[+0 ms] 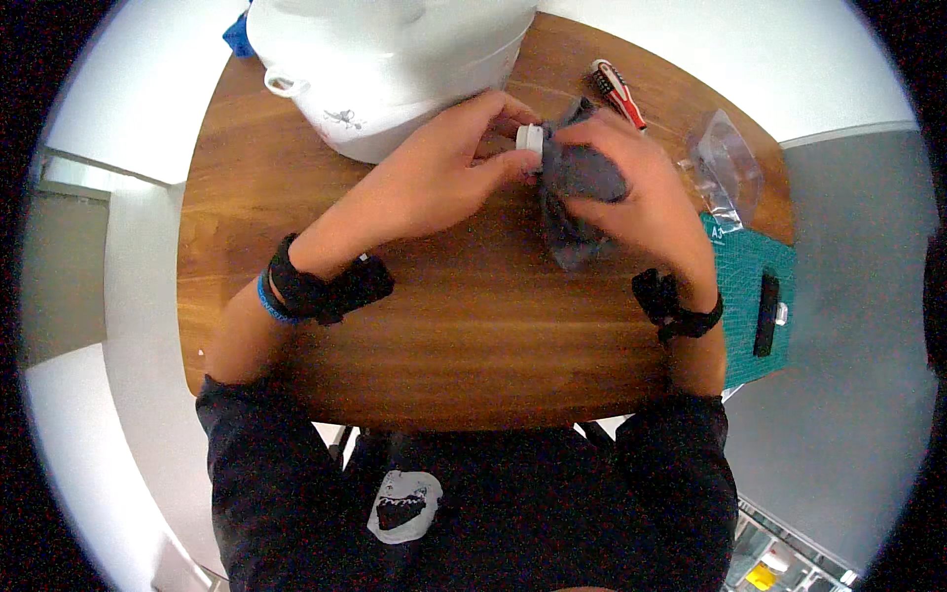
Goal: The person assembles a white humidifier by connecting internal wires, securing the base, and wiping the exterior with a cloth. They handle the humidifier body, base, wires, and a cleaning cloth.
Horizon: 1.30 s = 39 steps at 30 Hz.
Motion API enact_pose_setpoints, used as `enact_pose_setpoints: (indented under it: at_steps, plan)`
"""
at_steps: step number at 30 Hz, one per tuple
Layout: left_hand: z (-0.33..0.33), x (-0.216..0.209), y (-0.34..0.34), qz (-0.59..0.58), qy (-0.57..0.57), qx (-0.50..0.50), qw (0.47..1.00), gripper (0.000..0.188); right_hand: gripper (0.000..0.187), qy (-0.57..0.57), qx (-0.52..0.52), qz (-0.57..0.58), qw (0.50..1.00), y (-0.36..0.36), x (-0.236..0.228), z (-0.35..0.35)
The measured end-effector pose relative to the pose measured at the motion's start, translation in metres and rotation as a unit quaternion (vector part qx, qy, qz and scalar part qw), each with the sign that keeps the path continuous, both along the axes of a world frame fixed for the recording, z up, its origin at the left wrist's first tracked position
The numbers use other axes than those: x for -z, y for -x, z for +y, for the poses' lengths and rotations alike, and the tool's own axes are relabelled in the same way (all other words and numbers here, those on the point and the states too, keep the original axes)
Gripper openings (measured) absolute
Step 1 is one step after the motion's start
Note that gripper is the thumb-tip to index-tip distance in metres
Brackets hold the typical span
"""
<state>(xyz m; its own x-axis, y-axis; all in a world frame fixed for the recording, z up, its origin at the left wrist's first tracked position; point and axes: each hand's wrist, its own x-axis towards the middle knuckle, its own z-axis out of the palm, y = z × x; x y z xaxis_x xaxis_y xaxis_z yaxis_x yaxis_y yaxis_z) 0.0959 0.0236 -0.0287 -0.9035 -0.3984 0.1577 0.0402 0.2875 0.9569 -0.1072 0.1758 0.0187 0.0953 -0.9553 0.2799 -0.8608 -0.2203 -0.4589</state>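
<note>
My left hand pinches a small white round piece, shaped like a cap or ring, between thumb and fingers. My right hand is closed around a dark grey cloth, which presses against the right side of the white piece. Part of the cloth hangs below the fingers toward the tabletop. Whether the white piece is joined to something under the cloth is hidden. Both hands are above the far middle of the wooden table, close to a large white plastic tub.
Beyond my right hand lies a red-and-black handled tool. A clear plastic bag rests at the right, beside a green cutting mat with a black strip on it. Something blue shows behind the tub's left side.
</note>
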Motion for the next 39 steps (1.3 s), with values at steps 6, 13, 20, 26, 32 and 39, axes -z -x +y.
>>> enact_pose_setpoints:
  at_steps: [6, 13, 20, 26, 32, 39]
  plan:
    - [0.003, -0.008, -0.002, -0.037, 0.024, 0.010, 0.999, 0.040, 0.045, -0.077, -0.007, -0.089, 0.993, 0.004, -0.003, -0.001]
    - [0.004, -0.005, -0.002, -0.018, 0.163, 0.024, 0.986, 0.039, 0.047, -0.184, -0.086, 0.078, 0.976, 0.038, -0.007, 0.010]
    - [0.006, 0.000, 0.005, 0.010, 0.034, 0.040, 0.999, 0.042, 0.037, -0.014, -0.012, -0.086, 0.996, 0.022, 0.000, 0.007]
    - [0.013, -0.007, 0.005, -0.008, -0.086, 0.071, 0.994, 0.042, 0.023, 0.048, -0.016, -0.031, 0.998, 0.008, -0.001, 0.000]
    - [0.015, -0.013, 0.003, 0.001, -0.075, 0.085, 0.994, 0.031, 0.019, 0.075, -0.014, -0.029, 0.997, 0.001, 0.001, 0.001]
    - [0.012, -0.021, 0.002, -0.022, -0.093, 0.088, 0.992, 0.026, 0.021, 0.100, -0.015, -0.033, 0.994, -0.005, 0.001, 0.003]
